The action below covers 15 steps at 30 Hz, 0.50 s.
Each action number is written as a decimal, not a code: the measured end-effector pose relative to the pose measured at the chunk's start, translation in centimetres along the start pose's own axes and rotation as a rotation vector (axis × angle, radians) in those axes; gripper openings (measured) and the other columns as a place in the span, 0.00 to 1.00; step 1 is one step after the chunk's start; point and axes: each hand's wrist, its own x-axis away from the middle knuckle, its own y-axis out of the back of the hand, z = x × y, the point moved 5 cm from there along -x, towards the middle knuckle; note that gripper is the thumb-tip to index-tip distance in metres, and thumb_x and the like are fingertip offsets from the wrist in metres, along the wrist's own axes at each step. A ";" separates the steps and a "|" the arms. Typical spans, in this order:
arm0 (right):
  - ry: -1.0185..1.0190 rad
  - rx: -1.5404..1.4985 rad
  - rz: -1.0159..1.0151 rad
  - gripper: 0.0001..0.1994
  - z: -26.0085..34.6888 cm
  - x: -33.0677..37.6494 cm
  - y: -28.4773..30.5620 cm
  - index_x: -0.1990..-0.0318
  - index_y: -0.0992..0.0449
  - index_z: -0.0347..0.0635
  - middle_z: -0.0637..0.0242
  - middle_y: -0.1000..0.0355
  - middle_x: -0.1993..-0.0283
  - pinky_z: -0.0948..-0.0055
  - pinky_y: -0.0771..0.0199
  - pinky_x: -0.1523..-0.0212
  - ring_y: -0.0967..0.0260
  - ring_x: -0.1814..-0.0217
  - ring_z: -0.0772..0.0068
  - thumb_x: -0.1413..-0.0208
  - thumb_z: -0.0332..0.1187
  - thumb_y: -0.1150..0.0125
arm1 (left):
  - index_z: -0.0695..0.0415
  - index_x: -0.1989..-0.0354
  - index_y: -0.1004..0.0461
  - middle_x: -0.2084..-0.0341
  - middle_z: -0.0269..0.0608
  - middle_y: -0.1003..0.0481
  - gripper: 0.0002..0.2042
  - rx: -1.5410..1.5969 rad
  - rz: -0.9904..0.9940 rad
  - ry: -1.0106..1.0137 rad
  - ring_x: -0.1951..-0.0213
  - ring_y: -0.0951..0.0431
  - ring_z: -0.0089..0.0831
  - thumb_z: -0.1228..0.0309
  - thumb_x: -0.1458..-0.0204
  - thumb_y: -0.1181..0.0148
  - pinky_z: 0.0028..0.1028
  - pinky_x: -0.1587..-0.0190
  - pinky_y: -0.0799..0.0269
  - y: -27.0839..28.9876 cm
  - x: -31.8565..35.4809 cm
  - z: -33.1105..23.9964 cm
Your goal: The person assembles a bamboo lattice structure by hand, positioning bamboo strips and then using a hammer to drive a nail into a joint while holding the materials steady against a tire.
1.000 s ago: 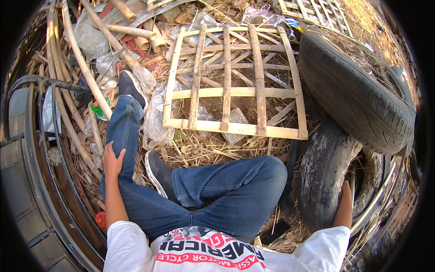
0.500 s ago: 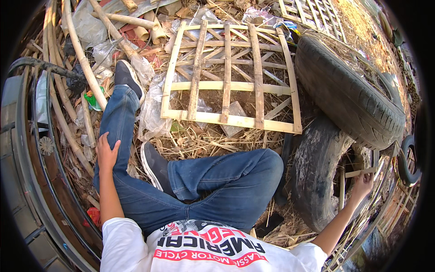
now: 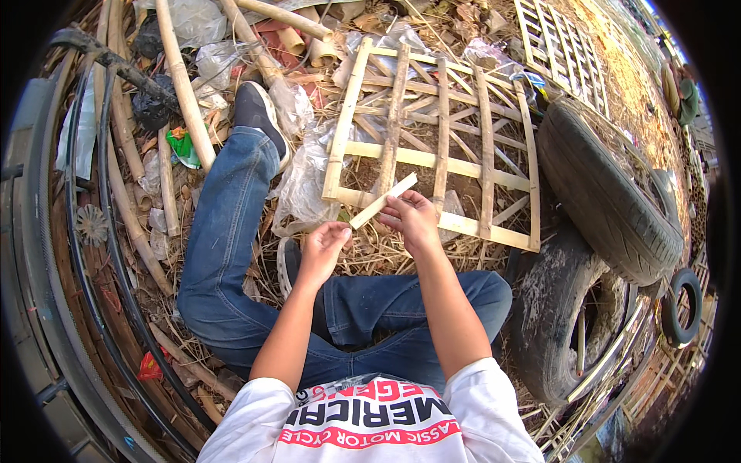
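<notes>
A short, pale bamboo strip [image 3: 388, 199] is held slantwise above my crossed legs. My right hand [image 3: 413, 222] pinches it along its middle, with fingers curled at its lower side. At the strip's lower left end, the closed fingertips of my left hand [image 3: 324, 251] meet it. Just beyond both hands lies a bamboo lattice frame [image 3: 421, 157], made of crossed slats. The strip overlaps its near left edge from this view.
Two worn tyres [image 3: 610, 197] lean together on the right. A black metal rail [image 3: 127, 301] curves along the left, beside bamboo poles [image 3: 185, 85]. Plastic bags [image 3: 305, 185] and straw litter the ground. Another lattice [image 3: 563, 54] lies at the far right.
My right hand has come from beside the tyres to the middle, bringing the bamboo strip. My left hand has left my leg and moved right to the strip's end.
</notes>
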 end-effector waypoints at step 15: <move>0.148 0.540 -0.188 0.26 -0.1 -6.9 -4.8 0.50 0.49 0.33 0.53 0.27 0.72 0.75 0.23 0.78 0.25 0.73 0.68 0.50 0.20 0.38 | 0.65 0.63 0.27 0.71 0.45 0.23 0.10 0.412 -0.197 0.294 0.69 0.20 0.31 0.70 0.46 0.40 0.27 0.66 0.20 2.5 -5.1 3.7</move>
